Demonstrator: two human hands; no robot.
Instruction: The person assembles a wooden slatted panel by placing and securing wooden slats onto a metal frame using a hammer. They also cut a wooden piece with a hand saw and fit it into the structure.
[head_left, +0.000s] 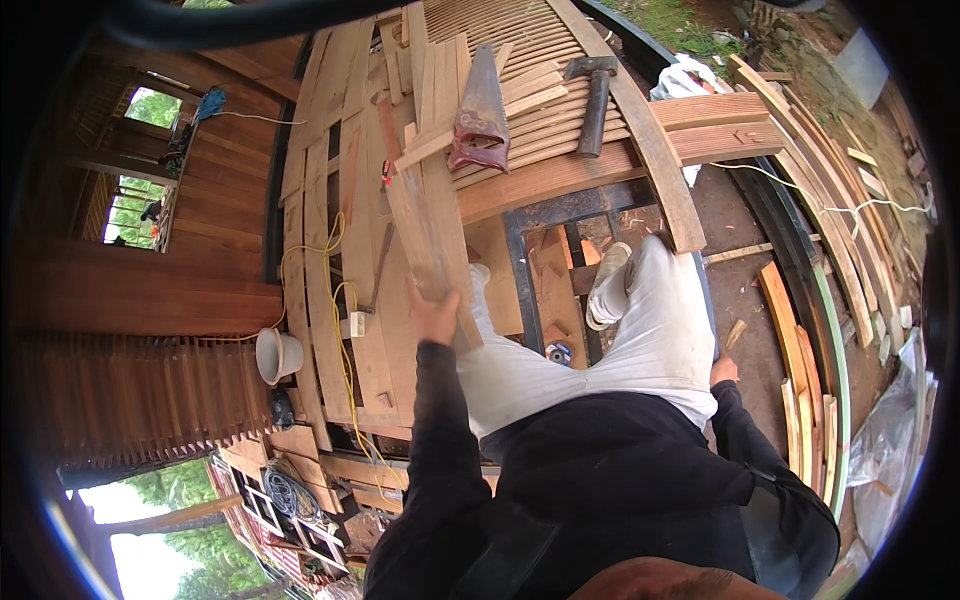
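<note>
My left hand (434,316) grips the near end of a long thin wooden slat (413,215). The slat reaches away from me over the plank floor toward a handsaw (481,108) with a reddish handle. My right hand (722,371) hangs down beside my right hip, partly hidden behind my white trousers, and nothing shows in it. My right shoe (605,280) rests on a black metal frame (522,290). A hammer (596,98) lies on a slatted panel beyond the saw.
A yellow cord (343,330) snakes over the planks to a small white box. A white bucket (278,353) stands at the left. Curved boards (810,390) are stacked on the right. A small grinder disc (558,352) lies by my leg.
</note>
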